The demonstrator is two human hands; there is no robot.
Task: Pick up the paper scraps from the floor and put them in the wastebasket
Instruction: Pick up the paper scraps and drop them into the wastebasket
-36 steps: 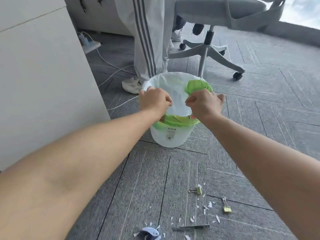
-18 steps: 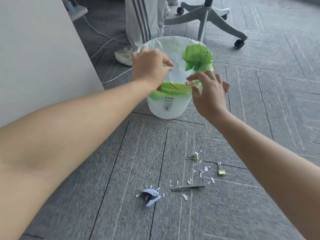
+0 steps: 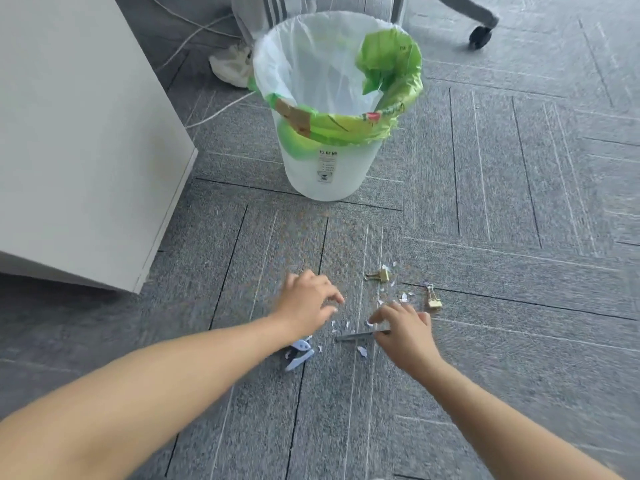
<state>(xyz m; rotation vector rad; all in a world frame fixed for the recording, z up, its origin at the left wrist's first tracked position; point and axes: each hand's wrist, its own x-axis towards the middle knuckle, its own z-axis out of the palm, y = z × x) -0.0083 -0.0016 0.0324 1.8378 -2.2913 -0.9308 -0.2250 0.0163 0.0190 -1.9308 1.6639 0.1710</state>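
Note:
Small white paper scraps lie scattered on the grey carpet between and around my hands. My left hand hovers low over the floor, fingers curled and spread, holding nothing. My right hand is also down at the floor with fingers apart, its fingertips just above the scraps and over the end of a grey metal rod. The white wastebasket, lined with a clear bag and a green bag folded over the rim, stands upright beyond the scraps.
Two gold binder clips and a pale blue clip lie among the scraps. A white cabinet stands at left. Cables, a person's trouser leg and shoe, and a chair castor are behind the basket.
Both hands have left the wastebasket rim and dropped to the floor near the scraps. The view has tilted downward.

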